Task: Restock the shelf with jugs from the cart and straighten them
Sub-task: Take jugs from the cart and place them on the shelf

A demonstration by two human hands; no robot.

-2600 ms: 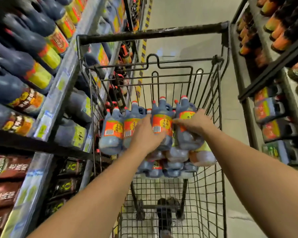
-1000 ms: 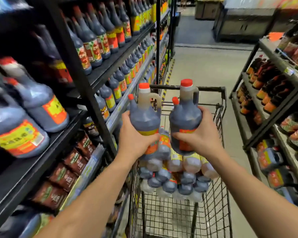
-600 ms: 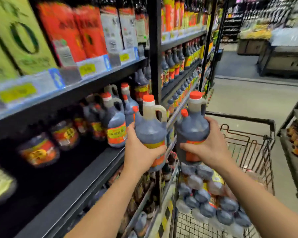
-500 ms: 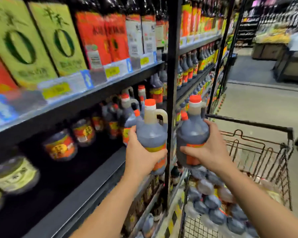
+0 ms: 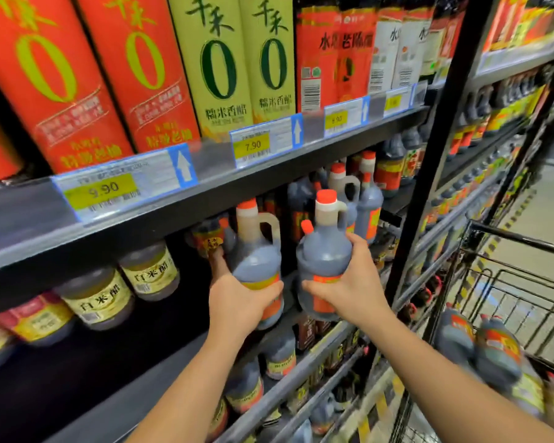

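Observation:
I hold two dark jugs with red caps and side handles, upright and side by side, at the mouth of the middle shelf. My left hand grips the lower body of the left jug. My right hand grips the right jug around its orange label. Both sit just under the dark shelf edge with price tags. More of the same jugs stand deeper on that shelf to the right. The wire cart at lower right holds several jugs.
Round jars with yellow labels stand on the shelf to the left of my hands. Tall red and green cartons fill the shelf above. A black upright post divides the shelving. Lower shelves hold smaller dark bottles.
Both hands lifted a jug each out of the cart, swung left and carried them up to the middle shelf opening. The view turned from the cart to the shelving.

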